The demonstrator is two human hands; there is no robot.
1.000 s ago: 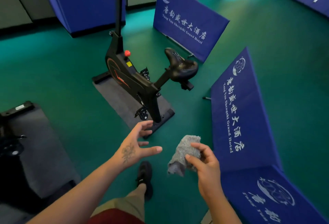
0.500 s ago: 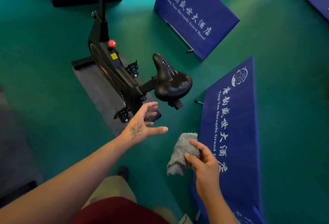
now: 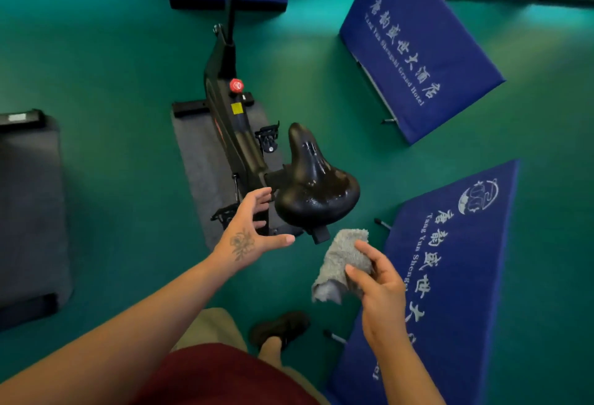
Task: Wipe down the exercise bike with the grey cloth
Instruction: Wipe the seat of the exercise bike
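The black exercise bike [image 3: 236, 134] stands on a grey mat [image 3: 196, 160] right in front of me, its glossy black saddle [image 3: 316, 186] nearest. The handlebar is out of frame at the top. My right hand [image 3: 377, 279] grips the bunched grey cloth [image 3: 342, 260] just below and right of the saddle, apart from it. Beside the saddle's left edge, my left hand [image 3: 250, 234] reaches forward with fingers spread and thumb out, holding nothing. Whether its fingertips touch the seat post I cannot tell.
Two blue fabric banners with white lettering lean on the green floor, one far right [image 3: 414, 47] and one close at my right [image 3: 446, 273]. A second dark mat with equipment [image 3: 29, 199] lies at the left. My shoe [image 3: 279, 327] is below the saddle.
I have stepped closer to the bike and the view has tilted down. Both hands have moved forward to the saddle, the right still gripping the cloth.
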